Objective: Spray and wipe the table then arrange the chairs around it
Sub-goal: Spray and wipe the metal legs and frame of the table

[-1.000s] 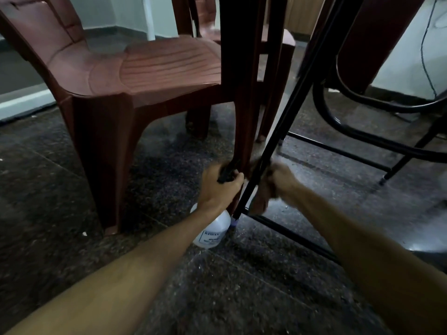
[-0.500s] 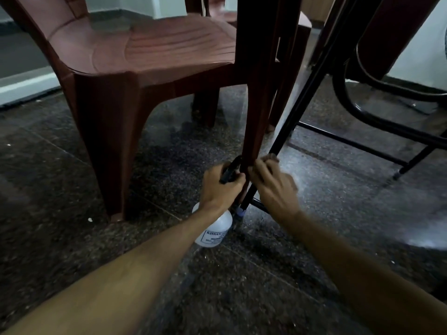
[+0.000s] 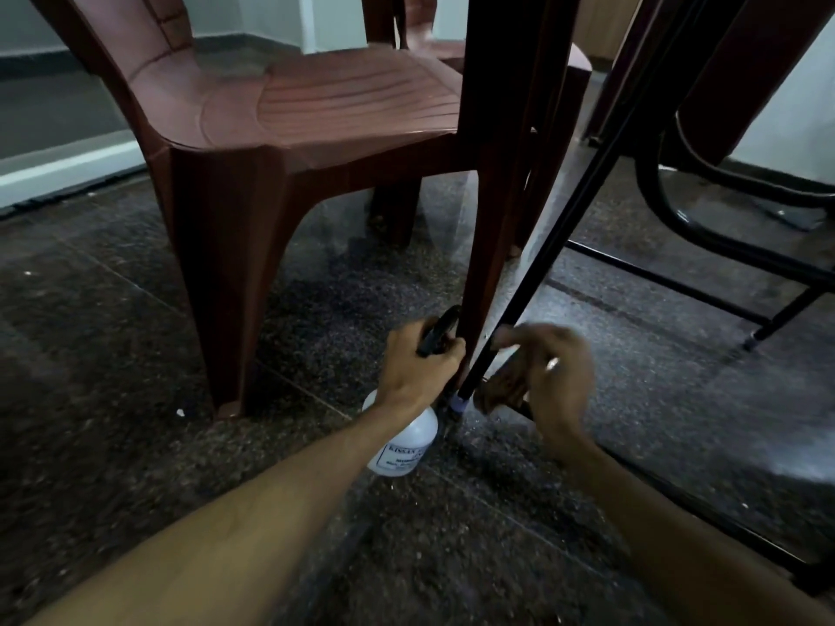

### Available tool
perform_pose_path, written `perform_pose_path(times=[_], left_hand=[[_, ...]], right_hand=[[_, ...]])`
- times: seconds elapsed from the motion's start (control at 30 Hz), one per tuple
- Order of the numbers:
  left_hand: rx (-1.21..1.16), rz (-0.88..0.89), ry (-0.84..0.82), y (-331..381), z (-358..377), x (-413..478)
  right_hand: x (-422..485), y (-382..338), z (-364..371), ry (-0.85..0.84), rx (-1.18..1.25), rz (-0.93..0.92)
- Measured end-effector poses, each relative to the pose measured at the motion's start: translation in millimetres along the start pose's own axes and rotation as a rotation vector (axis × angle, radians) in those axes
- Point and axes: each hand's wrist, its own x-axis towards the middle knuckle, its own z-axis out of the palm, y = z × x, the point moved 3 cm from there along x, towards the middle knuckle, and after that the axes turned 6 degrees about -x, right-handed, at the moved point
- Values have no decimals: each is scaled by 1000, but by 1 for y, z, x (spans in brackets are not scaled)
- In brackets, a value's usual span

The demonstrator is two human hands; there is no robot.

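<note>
My left hand is shut on the black trigger head of a white spray bottle, which hangs just above the floor. My right hand, blurred, holds a brownish cloth against the bottom of a slanted black metal table leg, close to its pale foot cap. A dark brown upright leg stands right between my two hands. A brown plastic chair fills the upper left, its front leg planted left of the bottle.
A black tubular chair frame curves at the right, with thin black floor bars running behind the table leg. A second brown chair stands behind. The floor is dark speckled stone; a white wall base lies far left.
My right hand has slid down the black leg toward its foot with the cloth. My left hand and the bottle have stayed in place; the view has moved a little closer.
</note>
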Motion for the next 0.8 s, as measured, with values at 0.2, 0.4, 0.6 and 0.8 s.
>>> perform_pose_path(times=[0.2, 0.4, 0.6, 0.8], left_hand=[[16, 12, 0, 4, 11, -1], [44, 32, 13, 5, 20, -2], [18, 26, 26, 0, 15, -3], [-15, -46, 6, -14, 1, -5]], right_hand=[[63, 4, -7, -57, 708, 539], [81, 10, 7, -536, 675, 593], [63, 7, 21, -598, 472, 580], [8, -17, 6, 165, 6, 159]])
